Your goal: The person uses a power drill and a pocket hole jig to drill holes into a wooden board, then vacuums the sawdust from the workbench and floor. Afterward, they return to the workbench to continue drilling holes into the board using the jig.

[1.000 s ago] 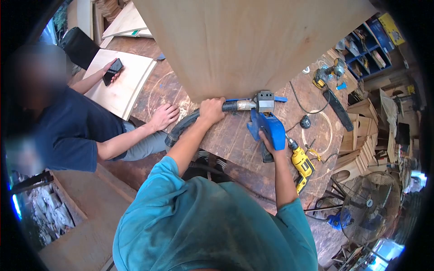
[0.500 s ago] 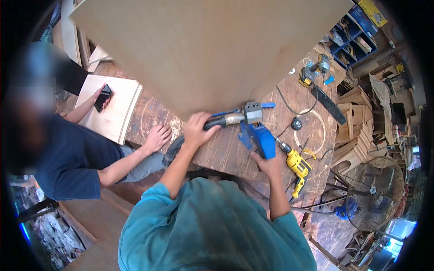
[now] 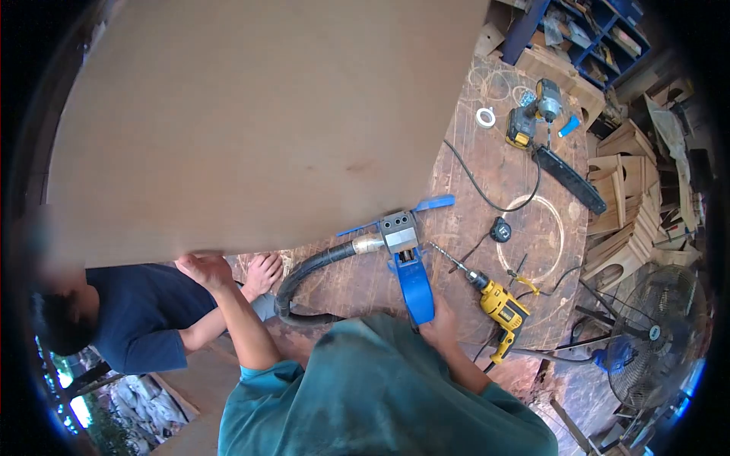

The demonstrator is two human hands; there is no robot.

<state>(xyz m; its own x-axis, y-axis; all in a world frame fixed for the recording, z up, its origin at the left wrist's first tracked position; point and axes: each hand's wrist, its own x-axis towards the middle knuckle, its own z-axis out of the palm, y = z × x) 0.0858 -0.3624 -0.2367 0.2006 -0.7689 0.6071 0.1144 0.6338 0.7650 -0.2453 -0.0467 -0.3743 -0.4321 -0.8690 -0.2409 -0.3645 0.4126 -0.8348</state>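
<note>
My left hand (image 3: 205,271) grips the near edge of a large plywood panel (image 3: 258,121), and some of its fingers are hidden at that edge. My right hand (image 3: 438,321) is closed around the lower end of the blue handle of a pocket hole jig (image 3: 413,285). The jig's grey drilling block (image 3: 398,232) sits at the panel's near right corner. A black hose (image 3: 293,281) joins the left side of the block and curves down toward my body. Just right of the jig lies a yellow corded drill (image 3: 502,308) with a long bit pointing at it.
Beside me on the left, a person in a dark shirt (image 3: 148,304) has one hand on the workbench (image 3: 456,175). A tape measure (image 3: 500,229), white tape roll (image 3: 485,117), cordless driver (image 3: 536,114) and black bar (image 3: 570,180) lie on the right. Beyond stands a fan (image 3: 658,334).
My left hand has left the hose joint and moved left to the panel's edge. The panel has swung left and nearer, covering the co-worker's phone and boards. My right hand stays on the jig.
</note>
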